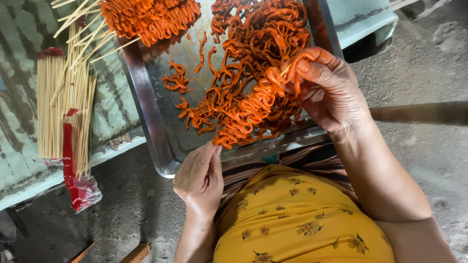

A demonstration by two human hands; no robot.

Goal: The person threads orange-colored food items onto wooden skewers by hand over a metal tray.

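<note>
Here, over the steel tray heaped with orange strips, a loaded skewer slants, its soft, likely slippery meat best held at the ends, right hand pinching the top, left hand gripping the bottom.

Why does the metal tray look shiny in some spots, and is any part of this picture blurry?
In the head view, soft light from above glares pale off the bare metal tray; the orange strips and right hand look sharp, the left hand too, while the dark bar at right is smeared and the frame edges bend slightly.
</note>
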